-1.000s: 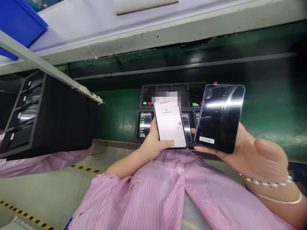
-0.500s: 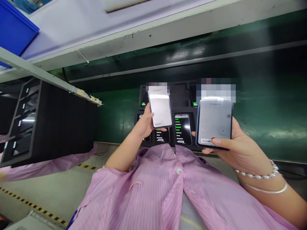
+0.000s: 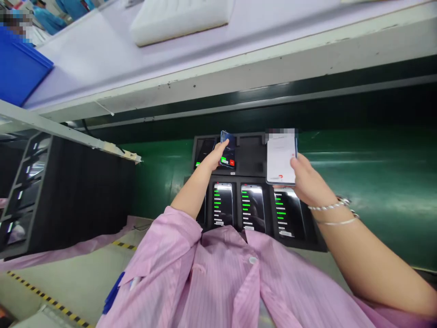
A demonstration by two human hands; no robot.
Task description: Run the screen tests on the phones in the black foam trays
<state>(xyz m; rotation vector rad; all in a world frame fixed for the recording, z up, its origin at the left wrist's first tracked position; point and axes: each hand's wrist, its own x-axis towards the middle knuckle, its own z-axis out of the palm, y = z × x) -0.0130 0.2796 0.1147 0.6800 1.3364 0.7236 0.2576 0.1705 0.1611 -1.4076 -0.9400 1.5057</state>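
Note:
My left hand (image 3: 215, 156) grips a phone (image 3: 228, 149) by its left edge, thumb across the screen. This phone has a dark display with a green and a red patch low down, and it is over the far black tray (image 3: 233, 173). In my right hand (image 3: 309, 180) is a phone (image 3: 280, 159) with a bright white screen, held at the right end of that tray. Between the two hands lies a bare slot (image 3: 250, 152). In the near tray, phones such as this one (image 3: 252, 207) lie face up with green and white text lines.
Both trays rest on a green surface (image 3: 358, 168). On the left stands a tall stack of black trays (image 3: 85, 191), beside a metal bar (image 3: 99, 141). Above runs a shelf edge (image 3: 211, 84) carrying white foam (image 3: 184, 23) and a blue bin (image 3: 23, 64).
The white-screened phone in my left hand is replaced in view by a dark-screened one over the far tray. My right hand has moved forward and left with its phone. The view has shifted.

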